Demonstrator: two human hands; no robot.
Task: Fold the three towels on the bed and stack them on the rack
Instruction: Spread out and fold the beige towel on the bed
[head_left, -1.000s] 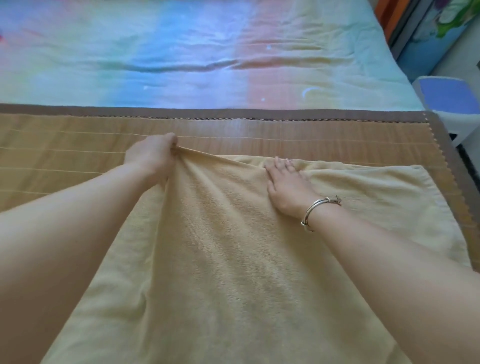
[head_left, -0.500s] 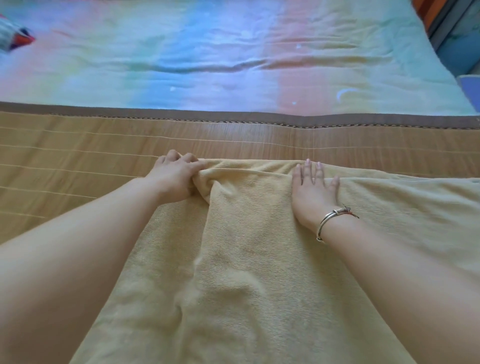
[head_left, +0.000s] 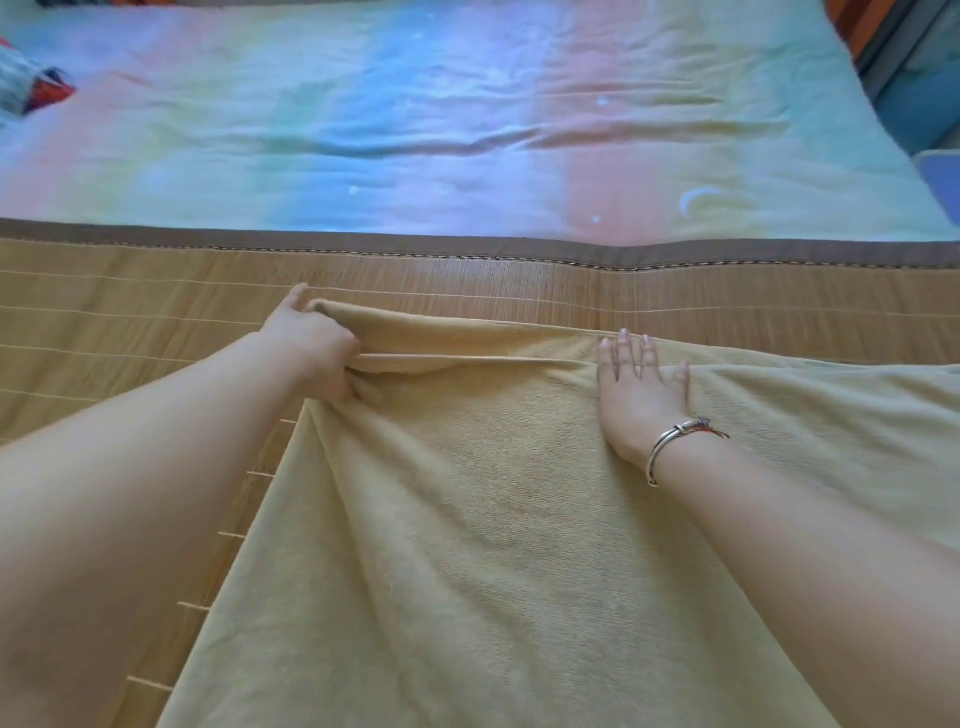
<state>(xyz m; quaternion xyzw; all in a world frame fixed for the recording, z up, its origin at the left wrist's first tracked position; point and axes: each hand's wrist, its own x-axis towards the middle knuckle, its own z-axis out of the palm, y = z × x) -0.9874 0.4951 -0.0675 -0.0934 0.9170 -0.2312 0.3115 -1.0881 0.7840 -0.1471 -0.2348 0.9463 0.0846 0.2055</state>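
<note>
Yellow towel (head_left: 493, 545) spread over bamboo mat (head_left: 130, 312) on bed (head_left: 467, 130), only partly doubled: far left corner turned over, creases running toward viewer. Corner layers pinched together in grip of left hand (head_left: 317, 348). Right hand (head_left: 636, 395) laid flat on far edge, fingers straight and spread, nothing pinched. First fold judged unfinished; edges not yet squared. Other two towels and rack not in view. Folding of all three and stacking judged still left.
</note>
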